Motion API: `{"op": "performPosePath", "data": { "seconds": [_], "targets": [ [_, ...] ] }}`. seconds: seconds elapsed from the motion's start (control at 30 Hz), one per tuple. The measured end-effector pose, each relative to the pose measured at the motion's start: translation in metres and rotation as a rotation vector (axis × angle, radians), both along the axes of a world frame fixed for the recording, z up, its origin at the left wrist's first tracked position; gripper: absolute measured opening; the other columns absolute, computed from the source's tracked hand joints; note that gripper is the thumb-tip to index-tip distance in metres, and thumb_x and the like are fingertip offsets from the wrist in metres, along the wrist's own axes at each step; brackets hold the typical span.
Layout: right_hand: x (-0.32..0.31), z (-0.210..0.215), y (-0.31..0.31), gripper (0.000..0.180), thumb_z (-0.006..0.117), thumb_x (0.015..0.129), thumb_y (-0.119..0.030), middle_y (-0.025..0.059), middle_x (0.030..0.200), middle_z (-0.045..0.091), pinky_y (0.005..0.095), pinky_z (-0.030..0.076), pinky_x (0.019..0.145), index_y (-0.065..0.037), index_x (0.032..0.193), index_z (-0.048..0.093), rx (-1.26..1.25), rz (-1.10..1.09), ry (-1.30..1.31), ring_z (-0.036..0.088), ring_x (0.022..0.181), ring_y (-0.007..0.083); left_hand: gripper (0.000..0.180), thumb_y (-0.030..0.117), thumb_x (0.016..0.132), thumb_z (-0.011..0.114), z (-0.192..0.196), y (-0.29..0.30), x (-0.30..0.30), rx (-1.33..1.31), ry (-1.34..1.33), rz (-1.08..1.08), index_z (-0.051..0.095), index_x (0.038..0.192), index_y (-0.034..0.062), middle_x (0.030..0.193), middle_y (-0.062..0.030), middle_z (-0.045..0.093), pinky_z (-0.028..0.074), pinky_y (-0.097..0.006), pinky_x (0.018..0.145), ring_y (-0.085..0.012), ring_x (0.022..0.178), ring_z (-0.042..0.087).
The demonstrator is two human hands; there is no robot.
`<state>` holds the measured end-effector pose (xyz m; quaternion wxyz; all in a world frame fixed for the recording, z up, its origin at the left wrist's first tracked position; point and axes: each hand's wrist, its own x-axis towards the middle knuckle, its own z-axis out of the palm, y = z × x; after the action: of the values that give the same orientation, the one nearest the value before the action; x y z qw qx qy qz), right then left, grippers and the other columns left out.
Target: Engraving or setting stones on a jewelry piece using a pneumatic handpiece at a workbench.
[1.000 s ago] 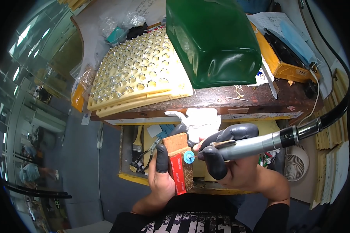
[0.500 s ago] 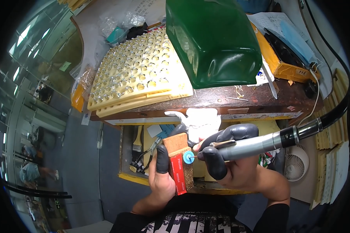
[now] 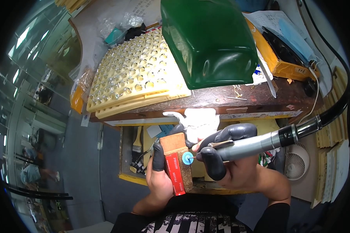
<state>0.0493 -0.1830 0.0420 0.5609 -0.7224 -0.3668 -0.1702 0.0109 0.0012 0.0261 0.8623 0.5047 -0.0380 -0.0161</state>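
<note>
While the left hand (image 3: 159, 174) clasps a brown block with a red label (image 3: 177, 163) upright between gloved thumb and fingers, the right hand (image 3: 229, 163) closes around a grey rotary handpiece (image 3: 252, 145) in a pen-like grip. Black finger covers sit on the digits of both hands. At the handpiece tip, a small blue polishing wheel (image 3: 187, 157) touches the right face of the block, just between the two hands. From the rear of the handpiece, a black hose (image 3: 334, 112) runs up and away to the right. Directly behind the hands, a white cast-like piece (image 3: 196, 122) sits at the front edge of the wooden surface (image 3: 237, 99). Below that edge and left of the hands, an open drawer (image 3: 134, 151) holds a flat brush (image 3: 137, 139) and small tools. Right of the right hand stands a small white fan (image 3: 297, 167). Farther off on the surface, stacked cream trays with rows of round holes (image 3: 136, 77) lie behind the left hand, and a glossy green cover (image 3: 208, 39) rises behind the right. Beyond the cover, to the far right, lies a yellow box (image 3: 284, 58).
</note>
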Motion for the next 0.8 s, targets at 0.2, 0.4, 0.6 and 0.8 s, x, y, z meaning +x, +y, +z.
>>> {"op": "performPosePath", "data": {
  "seconds": [0.2,0.4,0.6,0.8],
  "targets": [
    [0.0003,0.0003,0.0013,0.006,0.061,0.093,-0.003,0.0099,0.087,0.067,0.0374,0.059,0.086,0.003,0.095,0.061,0.005,-0.007,0.013,0.071,0.083,0.0205,0.060,0.036,0.110,0.023,0.0011,-0.0021,0.0004,-0.018,0.009,0.021,0.037,0.146,-0.0097,0.134,-0.0255,0.055,0.041,-0.041,0.109,-0.0289,0.123,0.057],
    [0.0011,0.0003,0.0020,0.007,0.060,0.094,-0.003,0.0111,0.088,0.067,0.0368,0.059,0.086,0.004,0.093,0.060,0.000,-0.005,0.007,0.071,0.083,0.0204,0.061,0.037,0.110,0.023,0.0050,-0.0013,-0.0018,0.058,0.007,0.023,0.037,0.146,-0.0100,0.135,-0.0255,0.055,0.041,-0.041,0.109,-0.0292,0.124,0.056],
    [0.0006,-0.0009,0.0034,0.008,0.061,0.094,-0.003,0.0122,0.088,0.067,0.0362,0.058,0.085,0.005,0.096,0.058,0.038,-0.007,0.034,0.070,0.082,0.0202,0.061,0.038,0.110,0.024,0.0053,-0.0022,-0.0026,0.074,0.027,0.044,0.037,0.146,-0.0101,0.136,-0.0245,0.054,0.040,-0.041,0.110,-0.0299,0.125,0.056],
    [0.0024,0.0013,0.0024,0.010,0.060,0.094,-0.002,0.0123,0.088,0.067,0.0360,0.059,0.084,0.006,0.098,0.057,0.012,0.012,-0.005,0.070,0.081,0.0202,0.061,0.038,0.110,0.025,0.0005,-0.0005,0.0002,0.031,-0.018,0.015,0.036,0.146,-0.0101,0.137,-0.0238,0.054,0.040,-0.042,0.111,-0.0304,0.126,0.055]
  ]
}}
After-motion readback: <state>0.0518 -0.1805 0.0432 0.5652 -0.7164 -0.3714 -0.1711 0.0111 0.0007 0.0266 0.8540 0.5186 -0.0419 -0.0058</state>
